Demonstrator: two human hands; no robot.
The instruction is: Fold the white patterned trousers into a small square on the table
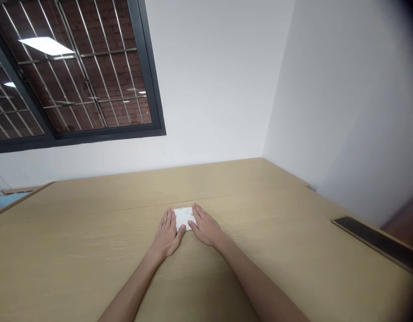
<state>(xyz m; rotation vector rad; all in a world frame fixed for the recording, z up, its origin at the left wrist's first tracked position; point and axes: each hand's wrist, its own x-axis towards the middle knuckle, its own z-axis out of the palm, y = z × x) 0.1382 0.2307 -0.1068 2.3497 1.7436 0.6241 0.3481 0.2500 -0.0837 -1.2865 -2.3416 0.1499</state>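
A small white square packet with faint printed marks, perhaps a tissue pack, lies flat on the wooden table. Along its left edge rests my left hand, laid flat with the fingers pointing away and the thumb at the near corner. My right hand lies along the right edge, fingers stretched out, its thumb reaching onto the packet's near right part. Both hands touch the packet from the sides without wrapping round it. Its outer edges are partly hidden under the fingers.
A dark inset strip runs along the table's right side. White walls meet behind the table in a corner. At the upper left is a dark-framed window with metal bars. Something light blue shows past the table's left edge.
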